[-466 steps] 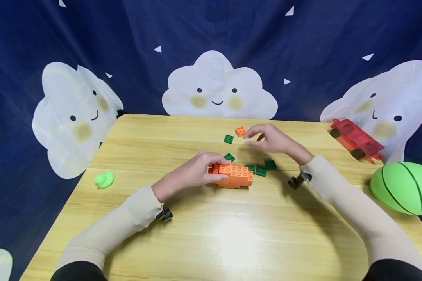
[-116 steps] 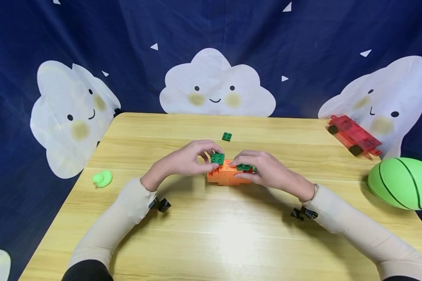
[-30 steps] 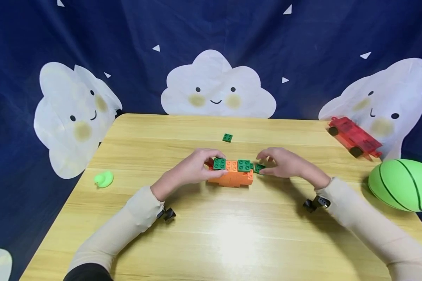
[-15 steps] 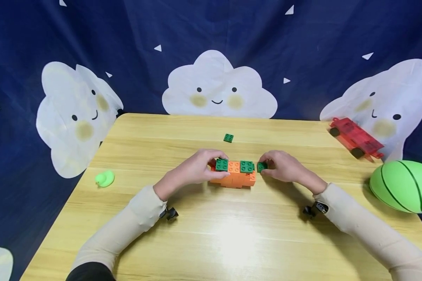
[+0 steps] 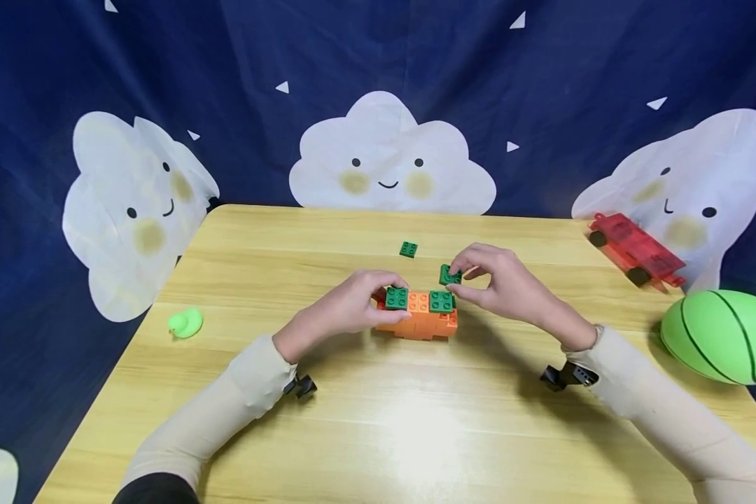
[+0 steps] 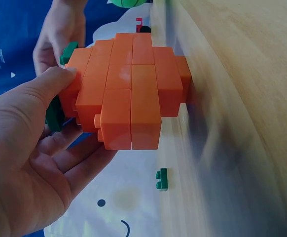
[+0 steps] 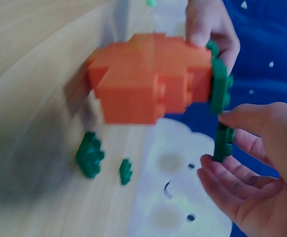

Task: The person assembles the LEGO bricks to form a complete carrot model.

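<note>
An orange toy brick build stands on the table, stepped at its ends and topped by two green bricks with bare orange studs between them. My left hand grips its left end, the thumb along the front and the fingers behind; the left wrist view shows the build from its end. My right hand pinches a green brick above and behind the build's right end. In the right wrist view this brick is between thumb and fingertips, just beyond the mounted green brick.
A loose green brick lies farther back; the right wrist view shows another green brick nearer the build. A green toy duck sits at left. On the right are a red toy car and a green ball.
Two green bricks have been added on top of the build. In the last second my right hand took a green brick from beside it, lifting it back and left. My left hand stayed.
</note>
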Demonstrator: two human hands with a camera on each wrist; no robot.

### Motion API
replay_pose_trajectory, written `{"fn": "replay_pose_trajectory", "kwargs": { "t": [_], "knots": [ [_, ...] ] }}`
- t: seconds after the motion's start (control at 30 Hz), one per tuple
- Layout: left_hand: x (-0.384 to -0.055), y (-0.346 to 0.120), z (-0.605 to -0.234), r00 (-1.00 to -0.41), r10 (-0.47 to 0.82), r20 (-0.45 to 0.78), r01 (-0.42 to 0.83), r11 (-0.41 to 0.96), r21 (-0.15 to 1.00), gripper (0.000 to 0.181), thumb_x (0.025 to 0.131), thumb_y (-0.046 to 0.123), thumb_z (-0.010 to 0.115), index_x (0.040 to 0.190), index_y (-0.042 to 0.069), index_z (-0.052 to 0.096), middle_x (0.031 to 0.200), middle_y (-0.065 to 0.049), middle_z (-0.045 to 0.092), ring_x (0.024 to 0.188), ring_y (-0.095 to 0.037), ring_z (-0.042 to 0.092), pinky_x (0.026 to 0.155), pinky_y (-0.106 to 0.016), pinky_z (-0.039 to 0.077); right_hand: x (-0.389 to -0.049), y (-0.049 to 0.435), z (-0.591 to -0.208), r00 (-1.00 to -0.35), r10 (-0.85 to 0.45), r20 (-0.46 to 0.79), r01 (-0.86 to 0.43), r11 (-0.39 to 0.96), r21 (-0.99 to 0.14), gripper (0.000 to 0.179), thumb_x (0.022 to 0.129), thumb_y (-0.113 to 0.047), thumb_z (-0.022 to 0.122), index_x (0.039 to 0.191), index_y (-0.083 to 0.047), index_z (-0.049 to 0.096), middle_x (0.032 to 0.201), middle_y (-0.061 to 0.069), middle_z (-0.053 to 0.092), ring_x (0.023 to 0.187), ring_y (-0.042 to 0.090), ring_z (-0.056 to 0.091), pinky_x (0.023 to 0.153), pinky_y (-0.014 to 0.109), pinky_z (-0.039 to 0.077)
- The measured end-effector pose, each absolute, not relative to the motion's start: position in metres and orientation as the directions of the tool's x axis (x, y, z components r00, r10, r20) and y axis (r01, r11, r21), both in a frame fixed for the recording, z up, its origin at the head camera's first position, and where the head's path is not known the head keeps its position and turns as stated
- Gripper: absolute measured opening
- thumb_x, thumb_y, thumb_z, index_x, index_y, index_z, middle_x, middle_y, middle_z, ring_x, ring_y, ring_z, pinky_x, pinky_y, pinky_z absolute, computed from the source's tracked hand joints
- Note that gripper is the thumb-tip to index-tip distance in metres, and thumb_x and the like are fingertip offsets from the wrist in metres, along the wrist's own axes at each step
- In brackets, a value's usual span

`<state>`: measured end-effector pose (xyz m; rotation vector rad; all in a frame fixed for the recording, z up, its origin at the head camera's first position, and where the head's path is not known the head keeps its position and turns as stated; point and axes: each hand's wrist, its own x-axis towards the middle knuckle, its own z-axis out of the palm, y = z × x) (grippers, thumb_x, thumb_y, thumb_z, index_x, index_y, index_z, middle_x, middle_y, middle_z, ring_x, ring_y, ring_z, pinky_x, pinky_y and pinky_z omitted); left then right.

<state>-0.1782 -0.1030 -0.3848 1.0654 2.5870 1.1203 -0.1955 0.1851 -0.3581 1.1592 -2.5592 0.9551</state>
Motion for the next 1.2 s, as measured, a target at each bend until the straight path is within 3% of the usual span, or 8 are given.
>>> {"fn": "replay_pose_trajectory", "kwargs": {
  "t": [0.17, 0.43, 0.63, 1.2],
  "knots": [
    [-0.180, -0.103, -0.384, -0.735, 0.655, 0.176, 0.575, 0.464, 0.674, 0.025, 0.092, 0.026, 0.079, 0.112, 0.014, 0.070, 0.090, 0.004, 0.068, 0.070, -0.011, 0.057, 0.063, -0.028, 0.053, -0.189, 0.170, -0.347, -0.630, -0.633, 0.451, -0.770, 0.435, -0.466, 0.017, 0.084, -0.010, 0.084, 0.095, -0.013, 0.072, 0.098, -0.002, 0.071, 0.088, 0.011, 0.068, 0.077, 0.036, 0.062],
    [-0.182, -0.104, -0.387, -0.733, 0.654, 0.186, 0.587, 0.471, 0.658, 0.022, 0.092, 0.025, 0.078, 0.110, 0.015, 0.070, 0.091, 0.005, 0.069, 0.073, -0.011, 0.059, 0.064, -0.024, 0.053, -0.183, 0.153, -0.347, -0.585, -0.698, 0.413, -0.792, 0.381, -0.477, 0.013, 0.085, -0.014, 0.084, 0.094, -0.016, 0.075, 0.099, -0.004, 0.074, 0.091, 0.011, 0.068, 0.076, 0.029, 0.057],
    [-0.182, -0.105, -0.387, -0.728, 0.658, 0.193, 0.596, 0.467, 0.654, 0.022, 0.092, 0.026, 0.078, 0.110, 0.016, 0.070, 0.090, 0.005, 0.068, 0.072, -0.011, 0.058, 0.063, -0.023, 0.053, -0.182, 0.147, -0.352, -0.561, -0.717, 0.414, -0.798, 0.335, -0.501, 0.011, 0.086, -0.012, 0.083, 0.094, -0.014, 0.076, 0.099, -0.002, 0.074, 0.094, 0.013, 0.070, 0.078, 0.038, 0.061],
    [-0.180, -0.104, -0.389, -0.715, 0.668, 0.206, 0.607, 0.447, 0.657, 0.023, 0.093, 0.028, 0.078, 0.111, 0.015, 0.071, 0.090, 0.006, 0.068, 0.070, -0.009, 0.056, 0.063, -0.021, 0.051, -0.179, 0.147, -0.360, -0.547, -0.696, 0.465, -0.816, 0.319, -0.482, 0.012, 0.080, -0.013, 0.088, 0.089, -0.014, 0.080, 0.098, 0.003, 0.078, 0.089, 0.016, 0.074, 0.075, 0.032, 0.063]
  ]
}}
